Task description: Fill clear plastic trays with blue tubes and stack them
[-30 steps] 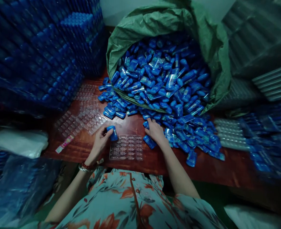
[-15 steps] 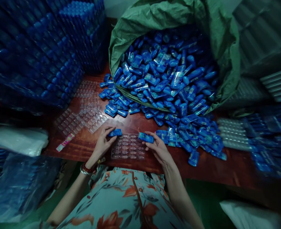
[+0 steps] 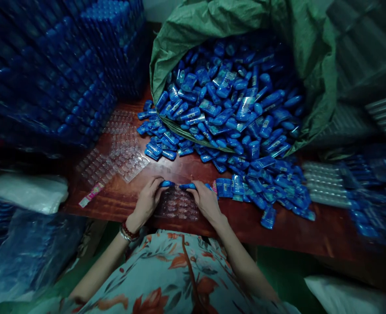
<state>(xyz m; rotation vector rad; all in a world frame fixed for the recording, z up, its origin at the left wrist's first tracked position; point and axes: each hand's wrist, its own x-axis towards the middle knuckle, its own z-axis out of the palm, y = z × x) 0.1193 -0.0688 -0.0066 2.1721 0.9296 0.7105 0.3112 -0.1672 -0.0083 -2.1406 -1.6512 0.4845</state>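
Note:
A clear plastic tray with rows of small cavities (image 3: 180,206) lies on the wooden table in front of me. At its far left corner my left hand (image 3: 149,198) is closed on a small blue pack (image 3: 167,184). My right hand (image 3: 205,198) grips another blue pack (image 3: 187,186) at the tray's far edge. Both packs are tilted on edge over the far row. Part of one more blue pack (image 3: 208,186) shows behind my right fingers, and whether that hand touches it I cannot tell.
A green sack (image 3: 324,87) spills many blue packs (image 3: 225,117) across the table. Stacked filled trays (image 3: 108,48) rise at the left. Loose clear trays (image 3: 127,159) and a pink strip (image 3: 91,195) lie left of my hands. Ribbed trays (image 3: 325,185) stand right.
Both hands have moved inward over the tray, closer together. The two held packs have turned from lying flat to standing on edge.

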